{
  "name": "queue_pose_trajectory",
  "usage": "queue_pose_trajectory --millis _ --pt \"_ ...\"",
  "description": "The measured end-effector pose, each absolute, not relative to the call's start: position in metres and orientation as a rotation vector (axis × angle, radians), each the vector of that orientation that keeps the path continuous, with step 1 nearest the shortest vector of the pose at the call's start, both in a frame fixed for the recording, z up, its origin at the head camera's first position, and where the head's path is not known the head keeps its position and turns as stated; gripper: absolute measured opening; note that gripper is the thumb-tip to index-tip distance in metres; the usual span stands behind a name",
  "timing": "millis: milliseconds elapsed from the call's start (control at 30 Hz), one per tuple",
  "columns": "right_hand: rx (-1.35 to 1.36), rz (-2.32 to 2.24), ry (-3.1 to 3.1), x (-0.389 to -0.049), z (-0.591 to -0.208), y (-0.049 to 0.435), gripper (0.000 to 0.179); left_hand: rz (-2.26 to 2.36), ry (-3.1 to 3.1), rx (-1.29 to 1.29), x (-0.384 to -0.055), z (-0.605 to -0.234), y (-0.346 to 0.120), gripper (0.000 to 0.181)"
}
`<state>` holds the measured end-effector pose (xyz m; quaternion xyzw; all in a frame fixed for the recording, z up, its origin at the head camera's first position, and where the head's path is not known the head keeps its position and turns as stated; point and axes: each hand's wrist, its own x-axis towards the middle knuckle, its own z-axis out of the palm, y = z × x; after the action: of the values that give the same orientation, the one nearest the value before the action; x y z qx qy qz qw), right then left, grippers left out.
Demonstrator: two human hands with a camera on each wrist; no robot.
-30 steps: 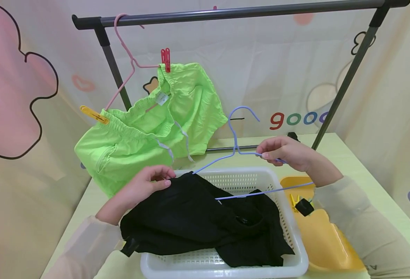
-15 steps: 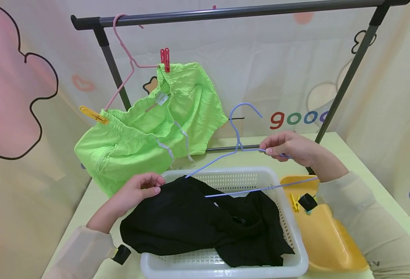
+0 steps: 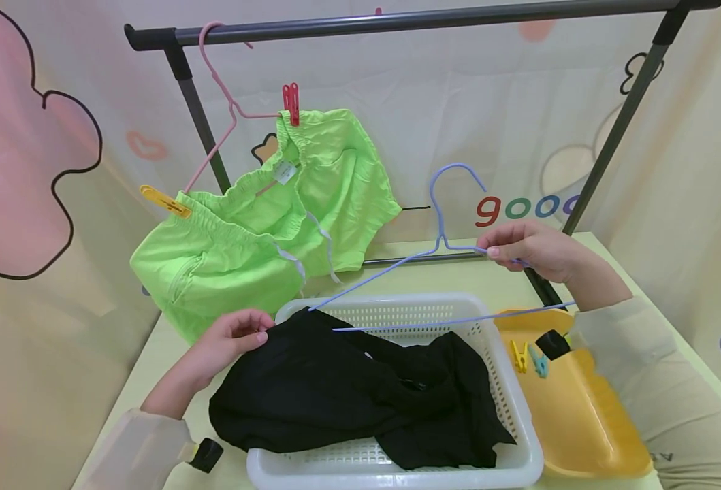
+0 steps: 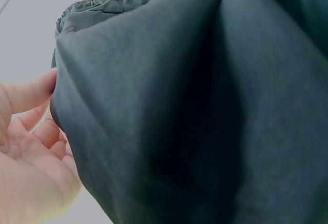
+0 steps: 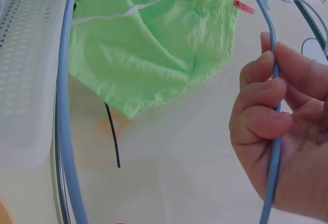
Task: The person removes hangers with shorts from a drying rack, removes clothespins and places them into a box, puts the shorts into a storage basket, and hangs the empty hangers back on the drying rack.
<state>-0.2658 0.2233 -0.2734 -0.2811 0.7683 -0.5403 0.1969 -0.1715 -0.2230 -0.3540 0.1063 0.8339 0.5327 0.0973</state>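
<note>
A black garment (image 3: 335, 388) lies draped over the white basket (image 3: 262, 469); the left wrist view shows a gathered elastic edge on it. At its upper left corner my left hand (image 3: 231, 340) pinches the cloth between thumb and fingers. My right hand (image 3: 534, 252) grips the right shoulder of a blue hanger (image 3: 372, 278), with curled fingers round the rod in the right wrist view. The hanger's hook points up, and its left end disappears into the garment near its top edge.
Green shorts (image 3: 335, 184) hang from a pink hanger (image 3: 219, 82) on the dark rack (image 3: 397, 22), held by a red clothespin (image 3: 291, 105) and a yellow clothespin (image 3: 165, 201). A yellow tray (image 3: 581, 422) at the right holds loose clothespins (image 3: 540, 362).
My right hand has moved right and up with the blue hanger. My left hand has shifted left and slightly down, while the hanger's left end lies further left in the garment.
</note>
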Motion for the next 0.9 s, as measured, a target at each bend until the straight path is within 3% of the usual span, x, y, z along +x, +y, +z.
queue_pose_trajectory --millis 567,900 --pt "-0.922 -1.736 1.956 -0.272 -0.271 0.241 0.023 1.616 2.446 0.206 -0.168 -0.369 -0.238 0.031" --pt "-0.824 -1.821 1.994 -0.275 -0.255 0.232 0.021 1.635 2.417 0.149 -0.169 -0.376 -0.241 0.033"
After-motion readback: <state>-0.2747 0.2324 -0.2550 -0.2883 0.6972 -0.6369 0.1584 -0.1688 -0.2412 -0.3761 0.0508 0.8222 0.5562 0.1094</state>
